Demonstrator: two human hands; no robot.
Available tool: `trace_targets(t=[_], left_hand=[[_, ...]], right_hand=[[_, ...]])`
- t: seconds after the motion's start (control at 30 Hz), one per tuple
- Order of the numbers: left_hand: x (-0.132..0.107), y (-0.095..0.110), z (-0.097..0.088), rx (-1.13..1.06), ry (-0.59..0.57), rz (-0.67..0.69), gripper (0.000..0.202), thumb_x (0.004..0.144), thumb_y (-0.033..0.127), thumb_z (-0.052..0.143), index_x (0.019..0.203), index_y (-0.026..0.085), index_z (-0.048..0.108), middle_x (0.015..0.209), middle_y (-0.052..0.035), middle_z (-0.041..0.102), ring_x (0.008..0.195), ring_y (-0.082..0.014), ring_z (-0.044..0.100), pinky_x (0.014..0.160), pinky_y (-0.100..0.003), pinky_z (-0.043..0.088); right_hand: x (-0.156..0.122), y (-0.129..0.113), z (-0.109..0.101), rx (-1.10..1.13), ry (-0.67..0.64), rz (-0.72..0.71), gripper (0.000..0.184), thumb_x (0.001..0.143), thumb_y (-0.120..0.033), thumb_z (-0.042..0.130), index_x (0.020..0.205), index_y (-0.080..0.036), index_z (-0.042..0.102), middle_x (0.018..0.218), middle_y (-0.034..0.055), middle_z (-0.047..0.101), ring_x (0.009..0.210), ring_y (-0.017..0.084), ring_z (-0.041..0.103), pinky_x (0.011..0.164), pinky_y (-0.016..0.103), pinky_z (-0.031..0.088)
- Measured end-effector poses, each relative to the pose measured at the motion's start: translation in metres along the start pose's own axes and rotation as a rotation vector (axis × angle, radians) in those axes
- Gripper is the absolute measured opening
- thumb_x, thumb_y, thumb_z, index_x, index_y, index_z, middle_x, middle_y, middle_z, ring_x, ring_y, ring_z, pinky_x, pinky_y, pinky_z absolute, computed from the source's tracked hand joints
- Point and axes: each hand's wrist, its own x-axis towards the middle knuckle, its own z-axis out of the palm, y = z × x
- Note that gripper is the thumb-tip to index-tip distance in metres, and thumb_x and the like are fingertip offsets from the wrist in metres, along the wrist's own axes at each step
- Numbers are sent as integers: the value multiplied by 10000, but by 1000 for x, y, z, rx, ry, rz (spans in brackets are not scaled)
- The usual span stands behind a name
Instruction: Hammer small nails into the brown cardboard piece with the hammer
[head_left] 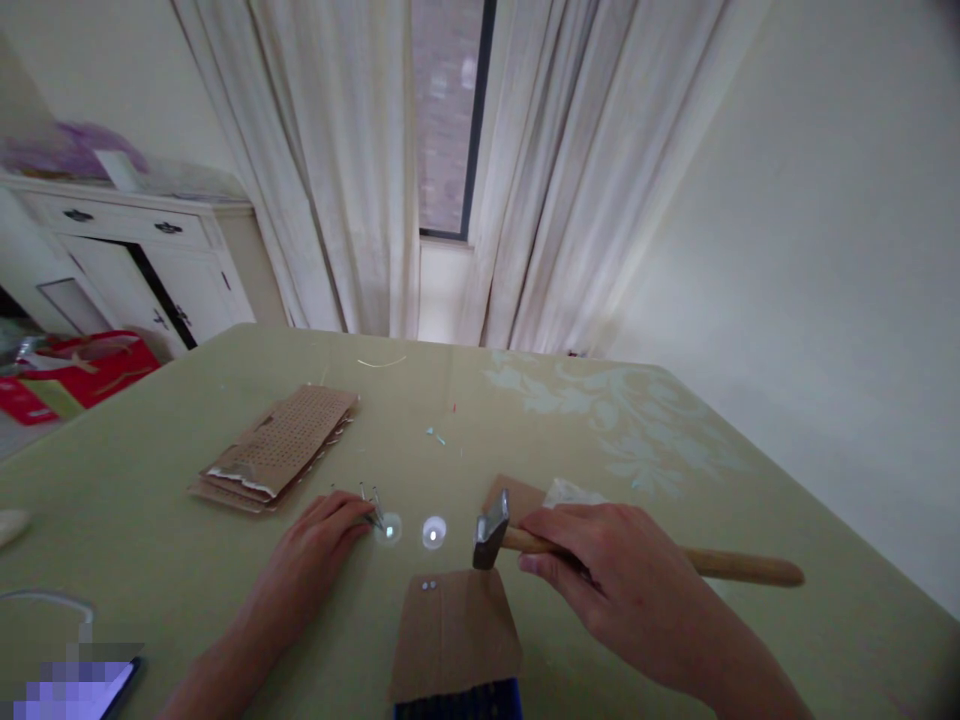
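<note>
My right hand (611,570) is wrapped round the wooden handle of a hammer (491,530). The metal head hangs just above the far right corner of a piece of brown cardboard (457,630). Two small whitish round pieces (428,586) sit near that cardboard's far edge, and something blue lies under its near end. On the left, my left hand (330,530) rests low over the table with its fingertips pinched at a thin metal nail (379,510). More thin nails stick up behind those fingers; their lower ends are hidden.
A stack of perforated brown cardboard (281,445) lies at the left of the table (405,400). Another cardboard piece (514,492) and clear plastic (574,493) are beyond my right hand. A phone (75,690) is at the near left. Two light reflections shine mid-table.
</note>
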Motion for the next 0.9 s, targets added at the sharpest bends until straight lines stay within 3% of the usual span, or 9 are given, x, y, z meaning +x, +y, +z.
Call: trace_targets(t=[0.17, 0.47, 0.7, 0.9], left_hand=[[-1, 6, -1, -20, -42, -17, 324, 1015, 363, 526, 910, 269, 818, 981, -66, 831, 930, -261, 792, 880, -359, 627], [0, 6, 1, 75, -103, -66, 234, 998, 267, 545, 906, 252, 760, 994, -80, 781, 961, -291, 717, 913, -413, 544], [-6, 5, 5, 161, -50, -208, 276, 1022, 386, 526, 943, 247, 752, 1034, -87, 754, 1013, -320, 668, 904, -451, 502], [-5, 17, 6, 150, 2, -217, 293, 1014, 396, 497, 892, 241, 713, 1006, -101, 761, 999, -340, 651, 886, -467, 488]], right_hand=[[1, -1, -1, -18, -10, 3, 155, 1090, -316, 646, 1029, -254, 774, 904, 26, 801, 833, 254, 750, 724, 344, 401], [2, -2, -2, -38, -6, 4, 149, 1088, -305, 651, 1034, -249, 779, 924, 38, 806, 866, 263, 752, 743, 347, 392], [-1, -4, -2, -20, -12, -21, 144, 1080, -300, 673, 988, -239, 766, 911, 28, 806, 860, 248, 755, 742, 338, 398], [-2, -7, -3, -44, -1, -36, 133, 1073, -289, 680, 1001, -246, 783, 921, 28, 815, 864, 249, 760, 739, 336, 393]])
